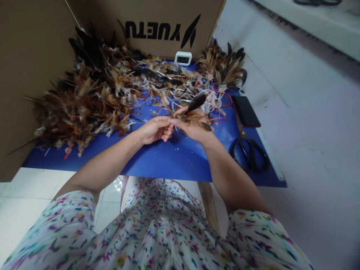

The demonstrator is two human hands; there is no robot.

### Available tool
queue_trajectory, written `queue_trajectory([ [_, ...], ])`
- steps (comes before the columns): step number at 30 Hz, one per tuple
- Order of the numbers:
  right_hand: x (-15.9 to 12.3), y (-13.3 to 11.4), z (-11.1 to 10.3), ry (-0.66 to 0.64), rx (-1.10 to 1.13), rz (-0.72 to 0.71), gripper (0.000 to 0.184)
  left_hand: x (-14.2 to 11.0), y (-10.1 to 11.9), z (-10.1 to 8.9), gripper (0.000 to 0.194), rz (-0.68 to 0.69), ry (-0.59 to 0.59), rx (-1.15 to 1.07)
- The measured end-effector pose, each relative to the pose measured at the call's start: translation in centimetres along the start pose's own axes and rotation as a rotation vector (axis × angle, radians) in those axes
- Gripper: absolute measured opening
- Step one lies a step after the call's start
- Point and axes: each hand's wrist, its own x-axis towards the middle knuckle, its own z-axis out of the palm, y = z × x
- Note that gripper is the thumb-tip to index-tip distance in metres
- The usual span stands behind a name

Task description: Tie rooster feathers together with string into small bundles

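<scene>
- a big pale wall (303, 112) is seen on the right, and light square floor tiles (25, 202) are seen low on the left.
- a brown box (157, 15) is stood at the back and left, with upside-down black letters printed on it.
- a blue table top (180, 161) is dotted with tiny white bits.
- its left side is covered by a big messy feather heap (92, 101); a smaller feather pile (227, 67) is seen at the back right.
- the hands are held together: the fingers of the left hand (159, 129) are curled shut, touching the right hand (192, 125).
- a little feather bunch (194, 116) is held in the right hand, over the middle of the blue top.
- black-handled scissors (249, 150), a dark phone (246, 111) and a small white clock (183, 58) are seen too.
</scene>
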Motion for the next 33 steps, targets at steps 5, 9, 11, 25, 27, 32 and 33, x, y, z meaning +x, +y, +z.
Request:
queue_trajectory([
  [5, -0.1, 0.2, 0.0, -0.012, -0.004, -0.004, 0.031, -0.1, 0.1, 0.1, 0.026, -0.019, 0.002, -0.007],
  [9, -0.1, 0.0, 0.1, -0.027, 0.023, 0.006, 0.035, -0.1, 0.1, 0.3, 0.026, 0.035, 0.013, -0.007],
  [11, 0.0, -0.1, 0.2, -0.035, 0.052, 0.001, 0.037, -0.1, 0.1, 0.4, 0.027, 0.073, 0.018, -0.002],
  [25, 0.4, 1.2, -0.6, 0.068, 0.266, -0.055, 0.034, 0.0, 0.5, 0.9, 0.029, 0.171, 0.129, 0.021],
  [27, 0.6, 1.4, -1.1, 0.117, 0.32, -0.042, 0.035, 0.1, 0.6, 0.8, 0.028, 0.175, 0.147, 0.003],
  [32, 1.2, 1.4, -2.6, 0.231, 0.32, -0.024, 0.036, 0.1, 0.6, 0.4, 0.026, 0.185, 0.142, -0.056],
  [33, 1.3, 1.4, -2.8, 0.249, 0.283, -0.019, 0.037, 0.1, 0.6, 0.4, 0.026, 0.196, 0.133, -0.066],
])
